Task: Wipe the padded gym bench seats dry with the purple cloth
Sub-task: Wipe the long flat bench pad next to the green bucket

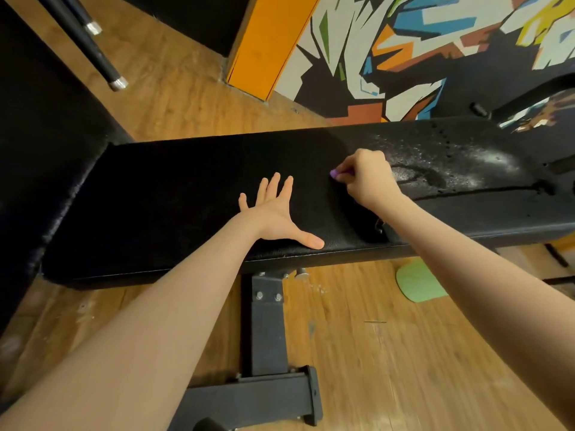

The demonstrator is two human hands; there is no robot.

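Only a small purple tip of the purple cloth (334, 173) is seen, protruding at the left of the right hand (365, 177); the rest is hidden inside the fist. The cloth is held bunched by curled fingers (345, 168) and is pressed down on the padded seat (174, 194), a little right of the middle of its black surface. To the right of the fist the padding is covered with shiny droplets and a smeared wet patch (441, 163); to the left it appears dull and dark. The left hand (273, 209) is laid flat on the seat, near its front edge, with fingers spread wide and the thumb stretched out to the right; nothing is held by it. The two hands are kept apart by a stretch of bare padding. Below the seat a dark metal frame leg (267, 325) is seen on the wooden floor (420, 353). A painted wall (404, 42) is seen at the far right.
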